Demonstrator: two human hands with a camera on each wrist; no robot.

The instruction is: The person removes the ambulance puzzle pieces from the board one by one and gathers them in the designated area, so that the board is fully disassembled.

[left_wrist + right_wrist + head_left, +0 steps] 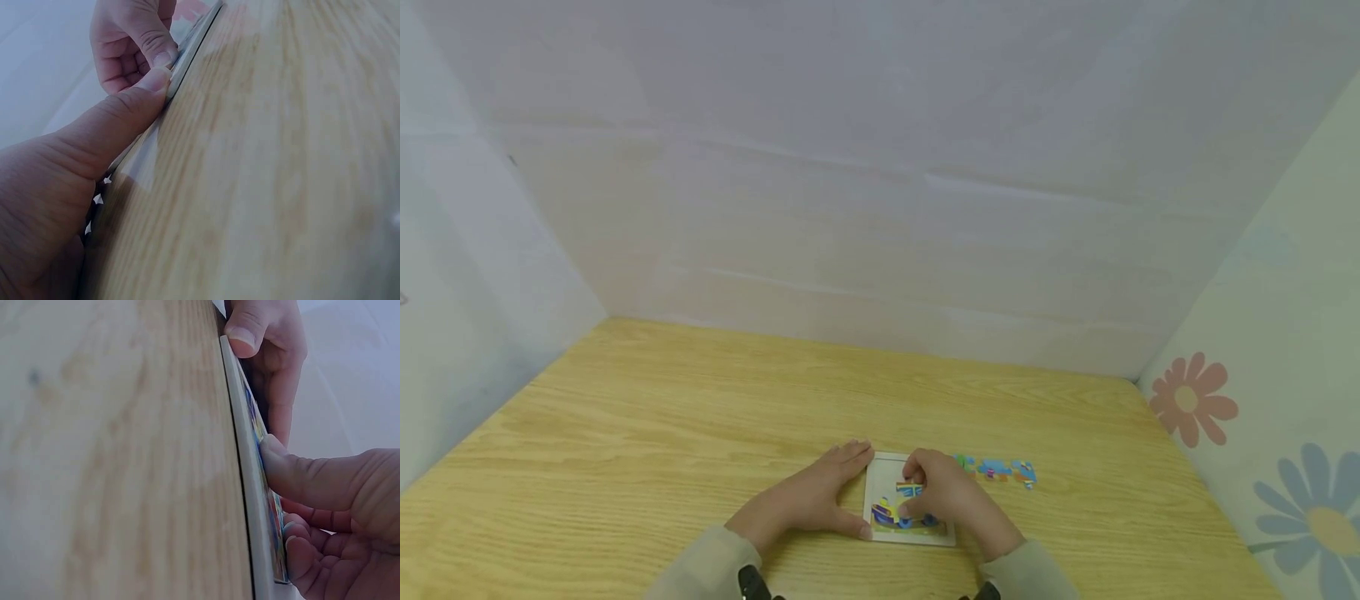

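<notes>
A small puzzle board (pixel 882 468) with a pale rim lies flat on the wooden table, a colourful vehicle picture filling its lower part. My left hand (pixel 815 493) rests along its left side, fingers stretched towards the top corner, thumb at the bottom one. Over the board, my right hand (pixel 946 493) has its thumb and curled index finger at a puzzle piece (pixel 910 491) with blue windows, pinching it. The right wrist view shows the right thumb (pixel 300 472) against the picture, the other fingers curled beside it. My hand covers part of the piece.
Several loose puzzle pieces (pixel 996 469), mostly blue, lie in a row on the table (pixel 700 417) just right of the board. A pale wall sheet (pixel 850 250) stands behind the table, and a flower-printed sheet (pixel 1285 358) stands on the right.
</notes>
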